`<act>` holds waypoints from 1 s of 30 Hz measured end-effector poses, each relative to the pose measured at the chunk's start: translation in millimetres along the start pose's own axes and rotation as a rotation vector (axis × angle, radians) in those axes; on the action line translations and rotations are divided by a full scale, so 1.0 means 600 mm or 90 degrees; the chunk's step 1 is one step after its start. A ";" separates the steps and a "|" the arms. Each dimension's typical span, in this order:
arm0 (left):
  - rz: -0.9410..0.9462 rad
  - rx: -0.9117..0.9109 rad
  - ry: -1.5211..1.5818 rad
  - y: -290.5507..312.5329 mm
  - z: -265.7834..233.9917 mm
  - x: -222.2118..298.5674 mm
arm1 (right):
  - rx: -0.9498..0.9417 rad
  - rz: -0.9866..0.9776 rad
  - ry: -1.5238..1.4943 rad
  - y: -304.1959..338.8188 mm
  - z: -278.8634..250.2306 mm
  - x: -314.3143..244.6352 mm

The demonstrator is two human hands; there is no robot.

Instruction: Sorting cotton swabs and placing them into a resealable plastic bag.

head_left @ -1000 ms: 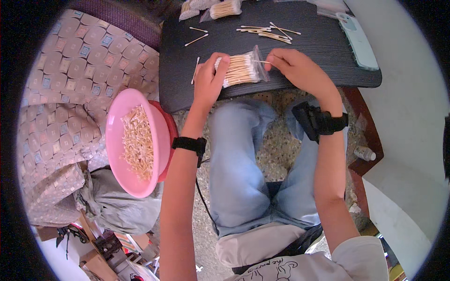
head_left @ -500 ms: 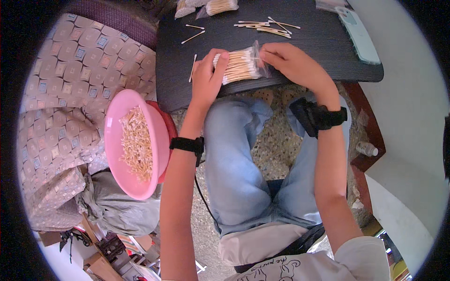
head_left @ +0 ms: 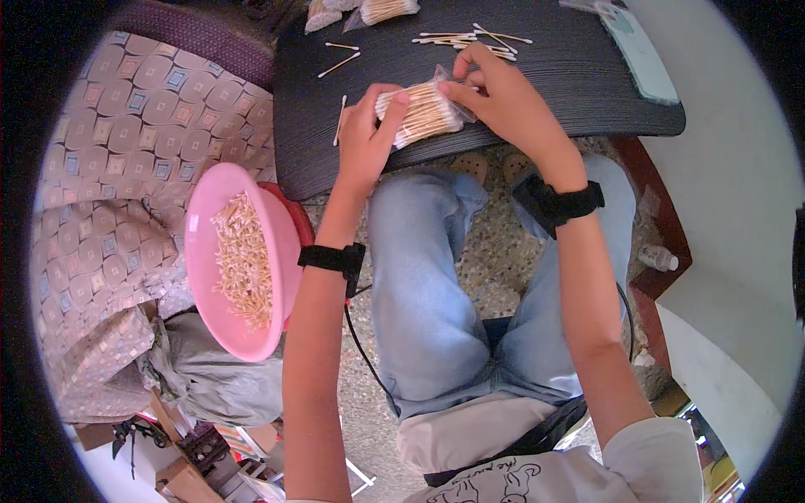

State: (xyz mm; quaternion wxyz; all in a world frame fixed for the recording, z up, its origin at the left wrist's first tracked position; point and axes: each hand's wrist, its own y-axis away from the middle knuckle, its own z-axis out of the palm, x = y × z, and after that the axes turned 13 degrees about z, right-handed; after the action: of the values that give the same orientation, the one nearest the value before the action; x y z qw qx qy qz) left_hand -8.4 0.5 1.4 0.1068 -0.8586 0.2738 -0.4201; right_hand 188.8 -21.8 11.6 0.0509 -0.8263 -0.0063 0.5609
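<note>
A clear plastic bag of cotton swabs (head_left: 426,116) lies at the near edge of the dark table, its swabs packed side by side. My left hand (head_left: 371,126) grips the bag's left end, thumb on top and fingers behind. At the bag's right end, my right hand (head_left: 490,88) is closed with thumb and fingertips on the loose plastic opening; whether a swab is also between them is hard to make out. Behind it lies a small pile of loose cotton swabs (head_left: 470,40). A few single swabs (head_left: 340,63) rest left of the bag.
Filled swab bags (head_left: 386,10) lie at the far table edge. A pale phone (head_left: 644,59) is at the right of the table (head_left: 579,105). Left of my legs, a pink basin (head_left: 201,277) holds many loose swabs. A small bottle (head_left: 658,257) lies on the floor at right.
My right hand has shifted slightly left and up along the bag's open end, its fingers now more curled. The bag tilts a little more; my left hand keeps its grip.
</note>
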 end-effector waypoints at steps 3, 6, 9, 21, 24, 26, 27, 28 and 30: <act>0.003 -0.003 0.011 -0.001 0.000 -0.002 | -0.021 0.052 -0.028 0.004 -0.008 -0.004; 0.005 -0.004 -0.024 -0.001 -0.001 0.001 | -0.082 0.117 -0.077 0.004 -0.034 0.003; 0.008 -0.010 -0.035 -0.001 -0.001 0.000 | -0.159 0.109 -0.095 0.004 -0.049 0.008; 0.006 -0.009 -0.015 -0.001 -0.001 -0.002 | -0.083 0.017 -0.138 -0.003 -0.015 0.001; 0.024 0.005 -0.011 0.000 0.001 -0.005 | -0.054 0.057 -0.104 0.003 -0.028 -0.006; 0.027 0.005 -0.021 -0.001 0.000 -0.002 | -0.072 0.053 -0.104 0.005 -0.033 -0.005; 0.028 0.006 -0.025 0.000 0.000 0.000 | -0.070 0.053 -0.103 0.007 -0.032 -0.009; 0.025 0.004 -0.031 0.000 0.000 0.002 | -0.069 0.054 -0.102 0.011 -0.029 -0.017; 0.020 -0.001 -0.043 -0.002 -0.001 0.006 | -0.065 0.042 -0.097 0.012 -0.026 -0.020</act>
State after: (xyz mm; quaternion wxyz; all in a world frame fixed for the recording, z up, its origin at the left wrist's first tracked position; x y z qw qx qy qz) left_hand -6.7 -0.7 5.0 0.1219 -0.8680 0.2834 -0.3890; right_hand 198.6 -31.0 27.8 -0.0106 -0.7825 -0.0118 0.6224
